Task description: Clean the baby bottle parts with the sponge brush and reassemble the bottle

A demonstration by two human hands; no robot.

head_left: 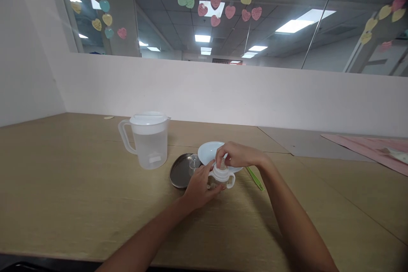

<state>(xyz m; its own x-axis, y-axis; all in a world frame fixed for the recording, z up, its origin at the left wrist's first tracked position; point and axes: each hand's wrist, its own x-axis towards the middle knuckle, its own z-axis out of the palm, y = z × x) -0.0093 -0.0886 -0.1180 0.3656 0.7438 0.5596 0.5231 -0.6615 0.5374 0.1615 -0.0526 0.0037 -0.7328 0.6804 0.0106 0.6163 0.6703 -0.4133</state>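
Note:
A small baby bottle [221, 174] with a white collar and white side handles stands upright near the middle of the table. My left hand [200, 187] is wrapped round its left side. From above, the fingers of my right hand [231, 155] pinch the clear nipple [222, 163] at the bottle's top. Just left of the bottle, a clear plastic cap [194, 163] sits on a dark round metal tray [178, 173], partly behind my left hand. Behind my right hand lies a white bowl [208, 151]. A utensil's green handle [255, 179] sticks out to the right of it.
A lidded translucent pitcher [151, 142] stands on the wooden table [79, 195] at the left, its handle facing left. Far right lies a pink cloth [360, 148]. A white wall [204, 93] with a window above it closes off the back.

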